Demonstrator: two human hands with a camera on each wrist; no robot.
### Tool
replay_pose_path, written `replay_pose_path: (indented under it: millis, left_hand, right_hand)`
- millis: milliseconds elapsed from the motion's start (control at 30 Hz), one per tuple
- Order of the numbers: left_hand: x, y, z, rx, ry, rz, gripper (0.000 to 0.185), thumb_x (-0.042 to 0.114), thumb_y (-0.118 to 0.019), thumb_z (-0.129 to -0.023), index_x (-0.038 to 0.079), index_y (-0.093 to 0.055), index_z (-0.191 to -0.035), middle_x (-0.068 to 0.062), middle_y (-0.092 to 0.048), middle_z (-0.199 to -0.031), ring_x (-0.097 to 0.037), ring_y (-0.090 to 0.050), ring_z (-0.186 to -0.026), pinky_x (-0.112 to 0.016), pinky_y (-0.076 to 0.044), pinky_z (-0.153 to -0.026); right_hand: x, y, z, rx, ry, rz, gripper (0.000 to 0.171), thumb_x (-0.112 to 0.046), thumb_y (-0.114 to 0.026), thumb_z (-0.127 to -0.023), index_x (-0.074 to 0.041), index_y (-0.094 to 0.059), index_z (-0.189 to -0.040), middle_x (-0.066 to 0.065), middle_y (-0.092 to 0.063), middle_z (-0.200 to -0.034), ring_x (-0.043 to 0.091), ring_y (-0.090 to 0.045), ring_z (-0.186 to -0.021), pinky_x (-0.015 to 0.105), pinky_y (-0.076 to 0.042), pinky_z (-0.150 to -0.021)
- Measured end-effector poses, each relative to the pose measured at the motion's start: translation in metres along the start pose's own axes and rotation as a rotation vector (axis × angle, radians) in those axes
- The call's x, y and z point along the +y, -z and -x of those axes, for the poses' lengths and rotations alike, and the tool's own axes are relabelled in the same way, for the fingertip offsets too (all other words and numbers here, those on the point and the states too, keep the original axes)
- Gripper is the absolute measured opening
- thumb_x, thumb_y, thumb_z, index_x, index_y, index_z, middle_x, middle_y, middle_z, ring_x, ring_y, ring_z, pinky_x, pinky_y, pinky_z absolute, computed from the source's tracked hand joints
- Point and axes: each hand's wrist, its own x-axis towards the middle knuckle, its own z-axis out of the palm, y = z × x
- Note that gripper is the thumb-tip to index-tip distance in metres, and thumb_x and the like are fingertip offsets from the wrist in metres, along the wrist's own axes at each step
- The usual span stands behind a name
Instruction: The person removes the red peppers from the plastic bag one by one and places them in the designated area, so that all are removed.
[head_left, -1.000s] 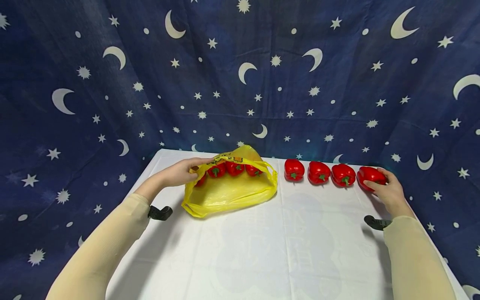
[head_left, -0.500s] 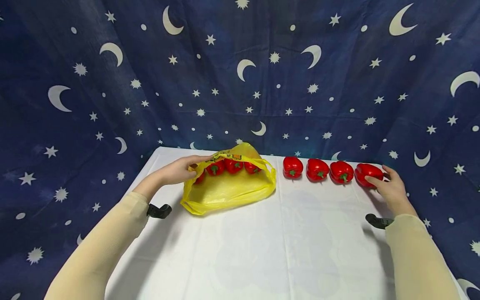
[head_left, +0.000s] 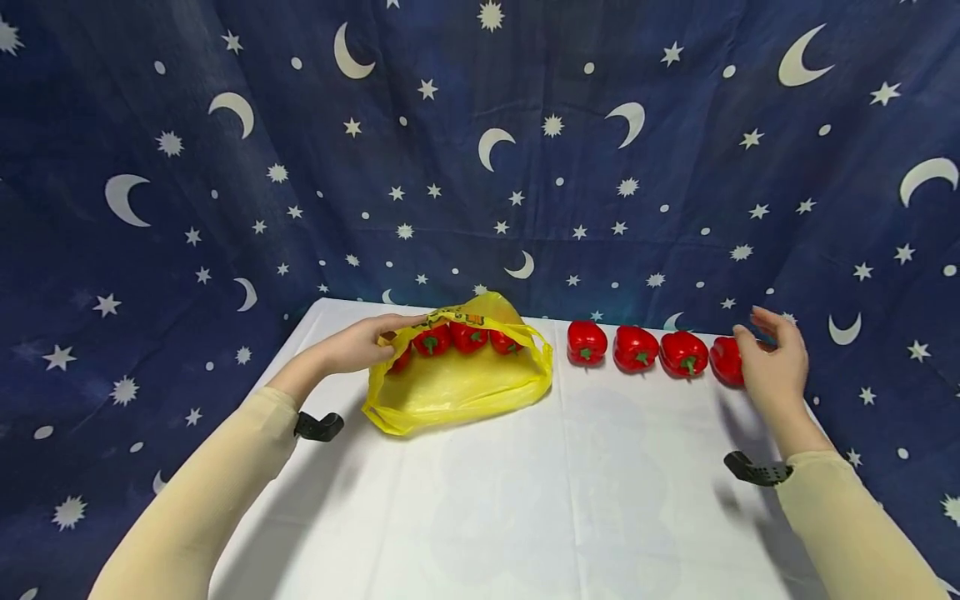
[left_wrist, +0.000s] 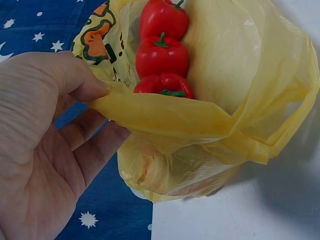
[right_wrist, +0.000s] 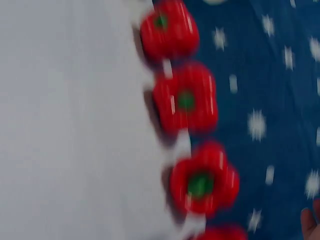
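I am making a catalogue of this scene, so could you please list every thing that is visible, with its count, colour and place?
Thin yellow plastic bag: one, yellow with print, back left of the table, mouth held open.
Red bell peppers in the bag: at least three clear, a fourth partly hidden, red with green stems, in a row.
Red bell peppers on the table: four, red, in a row at the back right.
White tablecloth: one, white, covering the table.
Dark blue moon-and-star cloth: one, behind and around the table.
Left hand: pinches the bag's rim.
Right hand: fingers relaxed, over the rightmost pepper.
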Motion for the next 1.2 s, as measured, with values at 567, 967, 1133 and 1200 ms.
replay_pose_path:
  millis: [567, 967, 1133, 1200]
  left_hand:
    - [0.002, -0.001, 0.007, 0.018, -0.008, -0.017, 0.071, -0.001, -0.051, -0.096, 0.032, -0.042, -0.158, -0.002, -0.043, -0.157, -0.028, -0.054, -0.119, -0.046, -0.048, -0.099]
    - [0.004, 0.001, 0.002, 0.021, -0.034, -0.037, 0.070, 0.000, -0.051, -0.096, 0.031, -0.042, -0.158, -0.001, -0.045, -0.155, -0.027, -0.053, -0.109, -0.041, -0.048, -0.092]
    - [0.004, 0.002, 0.001, 0.021, -0.026, -0.032, 0.070, 0.000, -0.051, -0.096, 0.031, -0.042, -0.158, -0.003, -0.045, -0.155, -0.027, -0.054, -0.111, -0.042, -0.049, -0.093]
    - [0.004, 0.002, 0.000, 0.023, -0.024, -0.033, 0.070, 0.000, -0.051, -0.096, 0.032, -0.042, -0.158, -0.003, -0.045, -0.155, -0.027, -0.053, -0.112, -0.042, -0.049, -0.094]
  right_hand:
    - [-0.089, -0.119, 0.103, -0.628, 0.526, -0.182, 0.043, -0.018, -0.074, -0.094, -0.017, -0.065, -0.136, 0.002, -0.063, -0.133, 0.024, -0.058, -0.117, 0.042, -0.051, -0.100]
    - [-0.105, -0.176, 0.128, -0.928, 0.393, -0.124, 0.056, -0.028, -0.071, -0.095, -0.028, -0.054, -0.148, -0.002, -0.049, -0.152, 0.032, -0.048, -0.136, 0.051, -0.043, -0.109]
    - [-0.109, -0.190, 0.132, -0.972, 0.368, -0.160, 0.059, -0.025, -0.070, -0.097, -0.022, -0.050, -0.152, 0.002, -0.048, -0.153, 0.035, -0.045, -0.139, 0.051, -0.041, -0.110]
    - [-0.111, -0.195, 0.133, -0.978, 0.346, -0.189, 0.059, -0.022, -0.070, -0.097, -0.020, -0.049, -0.152, 0.006, -0.047, -0.154, 0.036, -0.043, -0.140, 0.052, -0.040, -0.111]
